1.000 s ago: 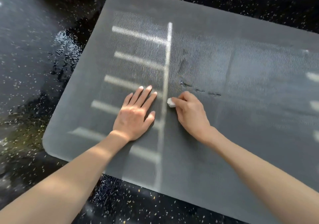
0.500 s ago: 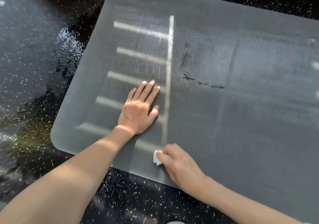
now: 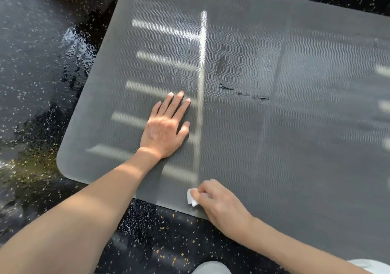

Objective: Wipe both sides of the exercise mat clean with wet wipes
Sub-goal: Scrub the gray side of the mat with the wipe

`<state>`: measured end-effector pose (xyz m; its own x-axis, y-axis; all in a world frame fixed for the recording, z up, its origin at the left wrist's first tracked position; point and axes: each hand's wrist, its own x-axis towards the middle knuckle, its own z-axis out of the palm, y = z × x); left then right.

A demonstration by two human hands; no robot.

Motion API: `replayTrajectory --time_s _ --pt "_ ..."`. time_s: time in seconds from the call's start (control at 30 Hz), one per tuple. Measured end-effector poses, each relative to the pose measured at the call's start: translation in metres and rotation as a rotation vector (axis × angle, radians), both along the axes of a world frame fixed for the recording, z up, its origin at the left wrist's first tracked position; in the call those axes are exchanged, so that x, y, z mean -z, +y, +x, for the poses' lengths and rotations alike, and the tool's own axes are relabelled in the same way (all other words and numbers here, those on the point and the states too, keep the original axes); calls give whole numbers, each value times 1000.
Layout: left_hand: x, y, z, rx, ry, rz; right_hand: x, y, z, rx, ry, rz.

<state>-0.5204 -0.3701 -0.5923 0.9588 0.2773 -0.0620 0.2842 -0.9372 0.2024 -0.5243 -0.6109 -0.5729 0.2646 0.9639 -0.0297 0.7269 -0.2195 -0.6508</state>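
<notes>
Your left hand [image 3: 163,130] lies flat, fingers [image 3: 177,102] straight, pinning the mat [image 3: 295,147] to the speckled floor [image 3: 42,62], while your right hand [image 3: 221,204] pinches a wipe [image 3: 191,198] at the near edge, where a hard stroke could drag it onto the floor and dirty it.

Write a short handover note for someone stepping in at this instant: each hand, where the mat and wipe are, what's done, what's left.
Left hand: open, flat on the mat, which lies on the speckled floor.
Right hand: pinches a wet wipe at the mat's near edge.
Done: upper side under way; how much is clean cannot be told.
Left: rest of this side, the dark marks near the middle, then the underside.
</notes>
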Motion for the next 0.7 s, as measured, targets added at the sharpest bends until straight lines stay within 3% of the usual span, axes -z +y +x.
replayTrajectory --time_s 0.13,0.27,0.43,0.6,0.7 --pt "-1 0 0 -4 8 6 -7 -16 -12 -181 31 2" --pt "0 1 0 -2 5 -4 4 -1 25 44 -33 60" --pt "0 1 0 -9 2 -1 -8 -26 -2 -244 -36 3" --pt "1 1 0 -4 -4 -6 -3 3 56 103 -184 70" --pt "1 1 0 -4 -4 -4 -10 -25 11 -201 -154 16"
